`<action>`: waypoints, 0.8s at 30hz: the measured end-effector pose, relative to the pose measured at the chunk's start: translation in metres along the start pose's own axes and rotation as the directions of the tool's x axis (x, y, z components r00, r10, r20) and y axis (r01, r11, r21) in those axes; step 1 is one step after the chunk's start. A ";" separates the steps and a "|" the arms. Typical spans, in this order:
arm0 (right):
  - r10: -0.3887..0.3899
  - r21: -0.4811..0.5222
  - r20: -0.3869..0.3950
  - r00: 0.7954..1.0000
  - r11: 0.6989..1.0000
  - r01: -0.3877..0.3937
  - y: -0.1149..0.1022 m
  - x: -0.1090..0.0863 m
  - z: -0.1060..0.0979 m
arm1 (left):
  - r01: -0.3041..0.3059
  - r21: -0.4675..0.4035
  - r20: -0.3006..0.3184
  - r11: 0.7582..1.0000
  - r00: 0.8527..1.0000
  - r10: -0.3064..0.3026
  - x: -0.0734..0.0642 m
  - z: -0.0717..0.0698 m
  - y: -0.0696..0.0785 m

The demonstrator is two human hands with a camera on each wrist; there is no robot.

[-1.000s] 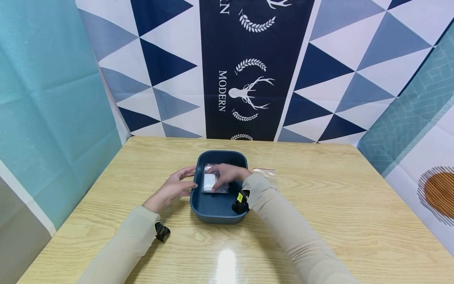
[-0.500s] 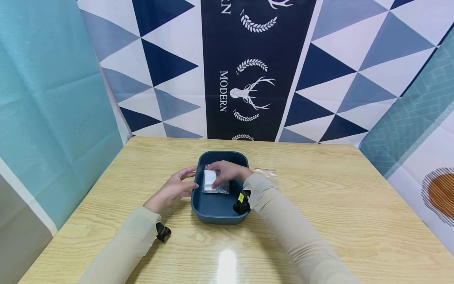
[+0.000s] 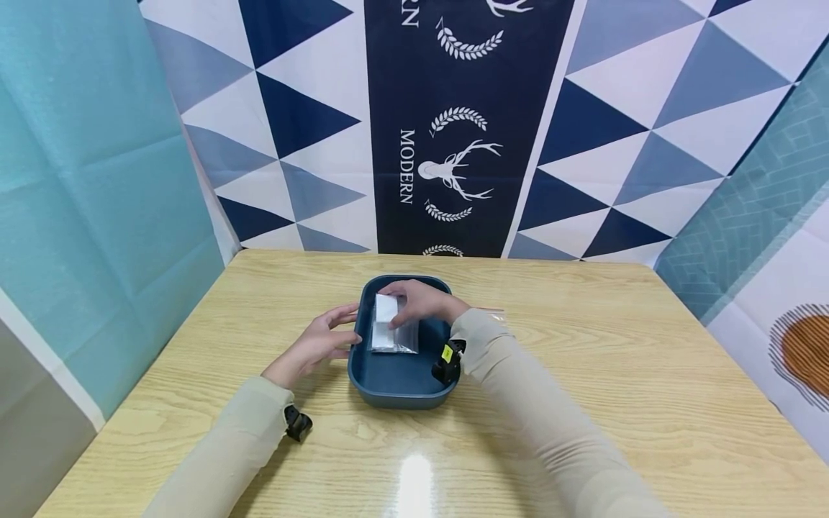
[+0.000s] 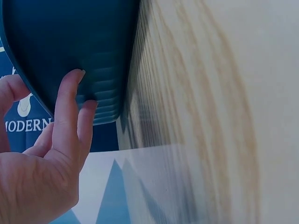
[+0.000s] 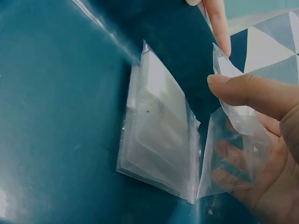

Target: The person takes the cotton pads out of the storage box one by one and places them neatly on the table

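A dark blue plastic bin [image 3: 395,385] stands on the wooden table. Inside it lies a stack of clear plastic bags [image 5: 161,121] with flat white contents. My right hand [image 3: 424,301] reaches into the bin and pinches one clear bag with a white piece inside [image 5: 231,70] between thumb and fingers. That bag is lifted at an angle beside the stack. My left hand [image 3: 314,344] is at the bin's left side, its fingers [image 4: 67,102] fairly straight against the outer wall and the thumb at the rim.
Another clear zip bag [image 3: 496,314] lies on the table just right of the bin, partly hidden by the right sleeve. Light wood tabletop [image 3: 615,360] surrounds the bin. Patterned cloth [image 3: 311,108] hangs behind the table.
My right hand has moved up and slightly toward the far end of the bin, raising the bag's white piece off the stack. The left hand and bin stay in place.
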State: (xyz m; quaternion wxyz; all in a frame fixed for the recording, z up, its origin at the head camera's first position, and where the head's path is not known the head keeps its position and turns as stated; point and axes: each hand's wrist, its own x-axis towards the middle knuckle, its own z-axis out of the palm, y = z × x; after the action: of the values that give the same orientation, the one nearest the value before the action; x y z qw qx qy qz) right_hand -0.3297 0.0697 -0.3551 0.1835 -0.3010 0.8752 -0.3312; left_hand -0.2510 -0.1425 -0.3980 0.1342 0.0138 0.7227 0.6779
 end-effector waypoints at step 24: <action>-0.057 0.017 -0.090 0.994 0.998 0.059 -0.013 -0.029 -0.021 | -0.004 0.007 0.009 1.000 1.000 0.004 -0.002 0.000 0.002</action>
State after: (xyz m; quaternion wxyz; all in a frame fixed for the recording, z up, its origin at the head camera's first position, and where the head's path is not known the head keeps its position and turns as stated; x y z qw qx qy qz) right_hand -0.3141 0.0905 -0.3279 0.1374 -0.3093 0.8701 -0.3583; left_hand -0.2496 -0.1432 -0.3956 0.1359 0.0189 0.7245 0.6755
